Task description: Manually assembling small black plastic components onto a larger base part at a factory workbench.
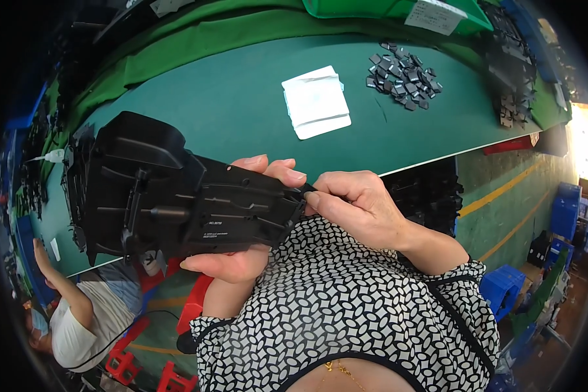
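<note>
Head: left hand [245,262] wide around casing [232,202]

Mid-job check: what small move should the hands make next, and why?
Probably press the small black piece gently against the narrow end of the black housing: the right hand pinches it at that edge, while the left hand grips the housing.

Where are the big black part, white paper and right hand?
Big black part [199,199], head view: middle of its ridged face.
White paper [317,102], head view: its top face.
Right hand [366,208], head view: near the thumb's base.
</note>
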### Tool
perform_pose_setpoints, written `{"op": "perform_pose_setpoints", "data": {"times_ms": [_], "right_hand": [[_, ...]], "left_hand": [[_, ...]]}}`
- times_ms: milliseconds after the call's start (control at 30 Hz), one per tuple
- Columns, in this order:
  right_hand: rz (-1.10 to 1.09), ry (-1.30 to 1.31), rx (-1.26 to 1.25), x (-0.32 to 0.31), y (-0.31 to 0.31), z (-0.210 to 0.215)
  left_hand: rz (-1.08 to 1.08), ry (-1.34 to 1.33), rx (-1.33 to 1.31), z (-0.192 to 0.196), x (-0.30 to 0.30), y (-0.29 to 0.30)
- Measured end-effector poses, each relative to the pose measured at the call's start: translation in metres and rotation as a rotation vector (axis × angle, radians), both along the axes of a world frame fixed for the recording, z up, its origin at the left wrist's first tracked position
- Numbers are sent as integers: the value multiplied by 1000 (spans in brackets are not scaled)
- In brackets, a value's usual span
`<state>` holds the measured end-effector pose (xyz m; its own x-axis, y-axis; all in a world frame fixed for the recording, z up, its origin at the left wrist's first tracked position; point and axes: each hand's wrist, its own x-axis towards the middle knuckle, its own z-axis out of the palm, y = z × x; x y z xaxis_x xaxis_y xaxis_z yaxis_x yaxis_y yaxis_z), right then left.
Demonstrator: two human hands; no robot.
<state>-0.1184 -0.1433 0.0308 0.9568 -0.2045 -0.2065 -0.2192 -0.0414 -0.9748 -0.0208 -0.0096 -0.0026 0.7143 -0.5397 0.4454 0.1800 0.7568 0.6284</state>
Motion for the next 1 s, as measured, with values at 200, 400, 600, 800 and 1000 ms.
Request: {"op": "perform_pose_setpoints", "data": {"times_ms": [200, 400, 600, 800, 1000], "right_hand": [[41, -26, 6, 1, -2, 5], [-49, -194, -191, -16, -28, 10], [-403, -175, -771, -25, -95, 3], [-289, -179, -1016, -10, -123, -2], [-159, -166, -1190, 1, -134, -1]], "left_hand": [[85, 120, -3, 3, 3, -1], [134, 339, 57, -1, 22, 6], [-41, 551, -2, -4, 29, 8], [-33, 557, 59, -4, 31, 6], [-31, 554, 59, -3, 30, 5]]}}
